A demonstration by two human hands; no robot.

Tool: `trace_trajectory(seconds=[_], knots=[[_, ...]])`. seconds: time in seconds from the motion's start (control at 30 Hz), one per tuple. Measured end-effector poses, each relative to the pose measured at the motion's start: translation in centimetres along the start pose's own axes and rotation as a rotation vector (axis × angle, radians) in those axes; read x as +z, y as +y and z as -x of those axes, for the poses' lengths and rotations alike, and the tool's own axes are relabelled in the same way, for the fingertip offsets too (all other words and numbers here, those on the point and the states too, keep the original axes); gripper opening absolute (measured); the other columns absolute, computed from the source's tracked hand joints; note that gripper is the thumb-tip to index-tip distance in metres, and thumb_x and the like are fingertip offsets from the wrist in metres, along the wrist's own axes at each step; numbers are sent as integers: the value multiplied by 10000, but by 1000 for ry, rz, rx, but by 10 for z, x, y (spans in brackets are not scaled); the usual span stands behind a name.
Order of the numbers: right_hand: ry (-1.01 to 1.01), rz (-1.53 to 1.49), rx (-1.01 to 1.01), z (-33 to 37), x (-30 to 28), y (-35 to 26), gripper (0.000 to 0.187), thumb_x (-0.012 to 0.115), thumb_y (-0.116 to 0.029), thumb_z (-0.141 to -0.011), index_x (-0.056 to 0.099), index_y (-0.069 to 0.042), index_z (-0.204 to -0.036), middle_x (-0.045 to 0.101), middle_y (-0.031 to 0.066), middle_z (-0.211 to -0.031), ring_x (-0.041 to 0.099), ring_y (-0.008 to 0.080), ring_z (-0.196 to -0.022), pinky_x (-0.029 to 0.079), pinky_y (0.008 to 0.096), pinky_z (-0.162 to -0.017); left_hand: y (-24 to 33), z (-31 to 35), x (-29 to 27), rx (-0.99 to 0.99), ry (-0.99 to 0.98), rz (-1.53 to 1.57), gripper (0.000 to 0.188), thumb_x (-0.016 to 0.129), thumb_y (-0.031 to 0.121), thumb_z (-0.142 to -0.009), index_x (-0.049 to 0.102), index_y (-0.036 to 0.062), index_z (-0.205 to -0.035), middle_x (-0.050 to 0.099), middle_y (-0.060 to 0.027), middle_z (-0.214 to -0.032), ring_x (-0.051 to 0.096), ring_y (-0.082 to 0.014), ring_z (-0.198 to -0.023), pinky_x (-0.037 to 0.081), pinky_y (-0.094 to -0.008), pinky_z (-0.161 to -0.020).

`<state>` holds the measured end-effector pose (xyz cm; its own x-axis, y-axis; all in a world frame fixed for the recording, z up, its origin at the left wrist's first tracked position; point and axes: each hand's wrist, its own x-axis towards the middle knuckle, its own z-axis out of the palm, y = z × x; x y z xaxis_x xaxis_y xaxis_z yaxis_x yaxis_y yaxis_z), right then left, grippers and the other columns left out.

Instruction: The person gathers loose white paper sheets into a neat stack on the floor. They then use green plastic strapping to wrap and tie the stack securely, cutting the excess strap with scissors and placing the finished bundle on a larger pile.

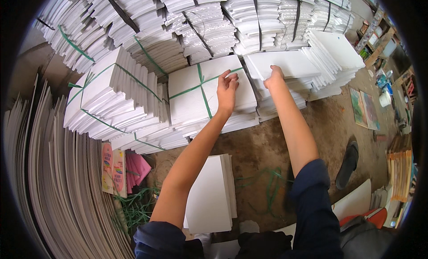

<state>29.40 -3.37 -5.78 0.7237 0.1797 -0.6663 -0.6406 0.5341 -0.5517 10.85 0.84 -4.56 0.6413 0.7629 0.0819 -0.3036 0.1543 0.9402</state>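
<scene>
- Far left of the fingers: upright white boards leaning in a row.
- Left of the left fingers: tilted bundle of white panels, tied with green strap.
- Left hand: flat on top of the strapped bundle, fingers slightly spread, tips just right of the green strap cross.
- Right hand: on the near left corner of the loose white panel topping the next stack. Fingers curled at its edge; grip unclear, can't tell if pinching.
- Below both wrists: small white panel pile on the dirt floor, loose green strapping beside it.
- Right of the right fingers: black sandal.
</scene>
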Motion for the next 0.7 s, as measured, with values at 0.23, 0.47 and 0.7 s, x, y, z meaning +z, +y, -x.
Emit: trace_trajectory(seconds=[0.23, 0.47, 0.7], knots=[[-388, 120, -9, 67, -25, -26, 364, 538, -104, -815, 417, 21, -1134, 432, 169, -1143, 440, 292, -1063, 441, 481, -825, 15, 7, -8, -40, -88, -5, 437, 434, 215, -886, 322, 9, -1255, 406, -164, -1255, 385, -229, -1179, 289, -326, -1000], [-802, 562, 34, 194, -166, -6, 435, 588, -126, -800, 418, 36, -1165, 512, 123, -1114, 490, 228, -1045, 386, 319, -899, 89, 90, -80, -436, -356, 27, 732, 230, 586, -869, 193, 39, -1355, 368, -172, -1301, 372, -257, -1189, 267, -370, -1012], [-1151, 1025, -324, 265, -213, 75, 648, 624, -135, -780, 250, 32, -1282, 409, 146, -1226, 411, 208, -1120, 322, 323, -947, 122, 205, -148, -182, -347, -529, 724, 589, 213, -825, 125, -39, -1322, 332, -189, -1275, 318, -242, -1190, 277, -342, -985]])
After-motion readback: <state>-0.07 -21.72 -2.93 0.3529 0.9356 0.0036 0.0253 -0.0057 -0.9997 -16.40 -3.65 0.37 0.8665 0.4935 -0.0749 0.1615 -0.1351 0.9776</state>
